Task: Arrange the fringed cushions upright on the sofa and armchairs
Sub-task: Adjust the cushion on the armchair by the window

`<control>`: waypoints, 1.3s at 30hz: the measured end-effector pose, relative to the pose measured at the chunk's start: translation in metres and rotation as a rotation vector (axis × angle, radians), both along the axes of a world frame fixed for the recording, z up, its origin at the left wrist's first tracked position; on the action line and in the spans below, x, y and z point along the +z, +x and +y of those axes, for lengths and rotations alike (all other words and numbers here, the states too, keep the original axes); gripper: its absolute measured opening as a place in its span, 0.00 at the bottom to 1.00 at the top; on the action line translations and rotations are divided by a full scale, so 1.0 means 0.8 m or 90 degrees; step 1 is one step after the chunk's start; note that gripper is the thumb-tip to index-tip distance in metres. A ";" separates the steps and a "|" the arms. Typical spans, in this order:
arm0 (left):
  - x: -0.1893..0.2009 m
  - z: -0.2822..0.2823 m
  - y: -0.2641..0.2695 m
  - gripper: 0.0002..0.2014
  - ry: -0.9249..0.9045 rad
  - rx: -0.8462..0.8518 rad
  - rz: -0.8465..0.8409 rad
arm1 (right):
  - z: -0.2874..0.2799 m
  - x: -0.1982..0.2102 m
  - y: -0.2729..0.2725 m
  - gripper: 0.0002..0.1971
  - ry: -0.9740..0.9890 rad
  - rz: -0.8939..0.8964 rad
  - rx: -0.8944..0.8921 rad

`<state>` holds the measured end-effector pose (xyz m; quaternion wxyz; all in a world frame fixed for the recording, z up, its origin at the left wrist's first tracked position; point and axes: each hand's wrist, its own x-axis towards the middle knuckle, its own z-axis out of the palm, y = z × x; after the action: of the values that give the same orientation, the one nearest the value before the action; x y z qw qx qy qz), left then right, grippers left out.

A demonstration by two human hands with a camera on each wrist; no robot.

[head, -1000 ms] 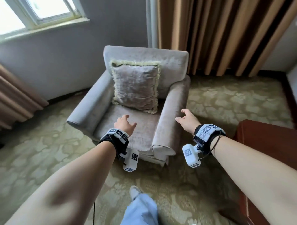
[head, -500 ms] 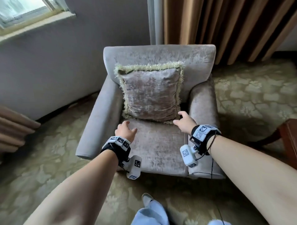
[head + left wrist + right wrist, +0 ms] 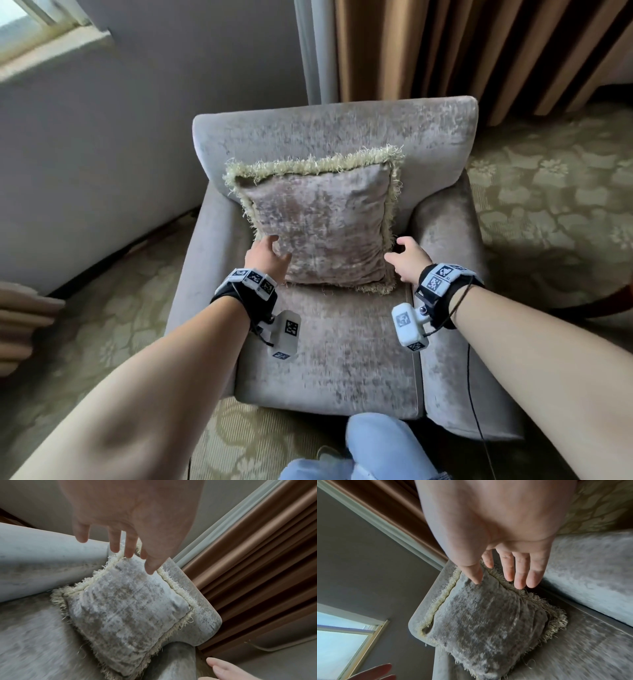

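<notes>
One grey velvet armchair (image 3: 342,359) at frame centre. One fringed cushion (image 3: 318,222) against its backrest. Two bare hands, the left hand (image 3: 265,258) at the cushion's lower left and the right hand (image 3: 406,258) at its lower right. Two wrist-worn cameras (image 3: 284,334), one per forearm. One brown curtain (image 3: 462,51), upper right. One window (image 3: 20,20), upper left corner.

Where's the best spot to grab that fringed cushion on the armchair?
I'd take the cushion by its two side edges, low down, one hand from each side. It leans upright against the armchair back, both edges exposed, and it looks soft, so a one-sided grip would probably let it flop.
</notes>
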<state>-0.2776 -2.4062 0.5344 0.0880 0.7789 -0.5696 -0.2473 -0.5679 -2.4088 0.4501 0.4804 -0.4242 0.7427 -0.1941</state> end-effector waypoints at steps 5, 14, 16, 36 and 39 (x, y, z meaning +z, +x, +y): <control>-0.021 -0.081 -0.012 0.26 0.000 -0.032 -0.018 | -0.061 -0.043 0.009 0.38 0.030 -0.011 0.002; -0.086 -0.193 -0.023 0.31 -0.041 -0.104 -0.077 | -0.116 -0.130 0.014 0.44 0.110 -0.017 -0.008; -0.100 -0.214 -0.025 0.34 -0.024 -0.127 -0.106 | -0.124 -0.143 0.018 0.44 0.116 -0.015 -0.013; -0.169 -0.228 0.019 0.15 0.119 -0.175 -0.217 | -0.138 -0.172 0.083 0.35 0.087 0.096 0.011; -0.166 -0.228 0.045 0.11 0.107 -0.166 -0.139 | -0.138 -0.159 0.105 0.30 0.081 0.150 0.016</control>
<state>-0.2417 -2.5885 0.4019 -0.0724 0.7253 -0.6490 -0.2177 -0.4839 -2.5192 0.3227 0.4179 -0.4216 0.7998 -0.0891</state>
